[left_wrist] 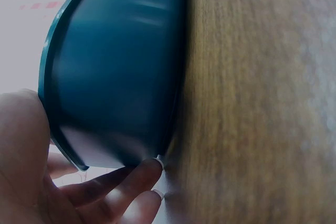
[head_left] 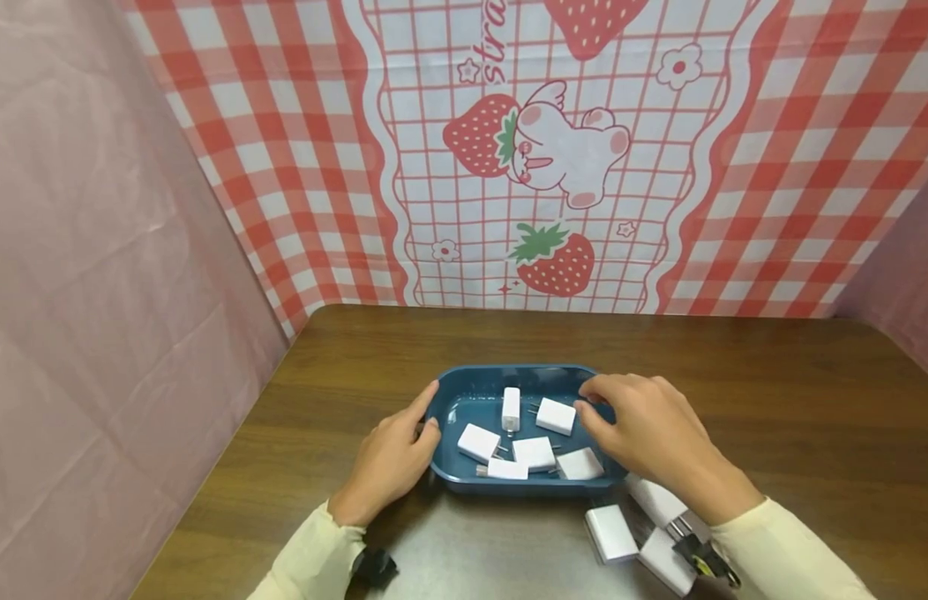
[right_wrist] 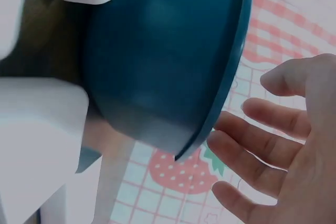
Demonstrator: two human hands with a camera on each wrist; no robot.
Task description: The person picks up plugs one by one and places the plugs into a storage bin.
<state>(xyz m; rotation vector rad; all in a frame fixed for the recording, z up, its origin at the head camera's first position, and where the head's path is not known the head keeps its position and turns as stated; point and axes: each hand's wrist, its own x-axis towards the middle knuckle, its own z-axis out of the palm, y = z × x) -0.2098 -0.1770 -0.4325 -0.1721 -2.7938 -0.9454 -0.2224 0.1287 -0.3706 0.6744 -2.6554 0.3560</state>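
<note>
A dark blue oval-cornered tray [head_left: 524, 489] holds several white charger plugs, one of them a charger plug [head_left: 556, 417] lying near the right fingertips. My left hand [head_left: 392, 457] grips the tray's left end, thumb at the rim; in the left wrist view its fingers [left_wrist: 137, 184] reach round the outer wall [left_wrist: 110, 72]. Over the tray's right rim hovers my right hand [head_left: 651, 425], fingers loosely bent, nothing between thumb and fingertips. In the right wrist view this right hand [right_wrist: 283, 140] has its fingertips close by the rim [right_wrist: 239, 59].
On the brown wooden table [head_left: 344, 358], more white chargers lie by the tray's front right corner, including a charger [head_left: 611, 533] under the right forearm's side. A red-checked strawberry cloth [head_left: 464, 208] hangs behind the table; a pink curtain [head_left: 119, 292] hangs at left.
</note>
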